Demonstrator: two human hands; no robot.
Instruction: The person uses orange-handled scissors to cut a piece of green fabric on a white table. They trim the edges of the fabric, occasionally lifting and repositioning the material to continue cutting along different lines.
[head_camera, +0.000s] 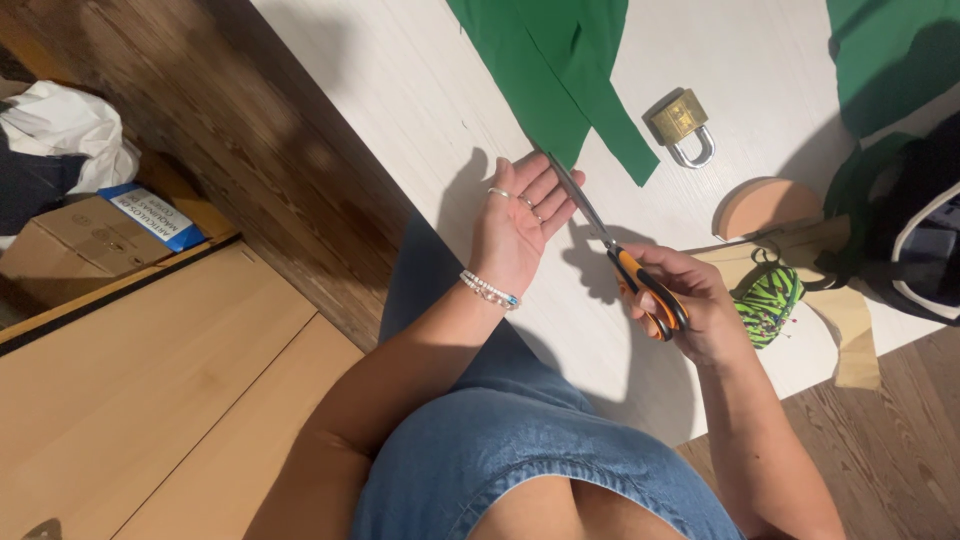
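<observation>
Green cloth (560, 75) lies on the table beyond the scissors (610, 240), its long strips pointing back at you. Your right hand (690, 305) grips the handles (blades shut); your left hand (520, 220), open and empty, is nearer the cloth.

- scissors (625, 262): orange handles with black, grey blades
- cloth (560, 70): plain green
- padlock (681, 124): brass body, silver shackle
- pincushion (768, 302): green with black stripes
- surface (400, 90): pale whitish wood grain
- bracelet (489, 290): white beads
</observation>
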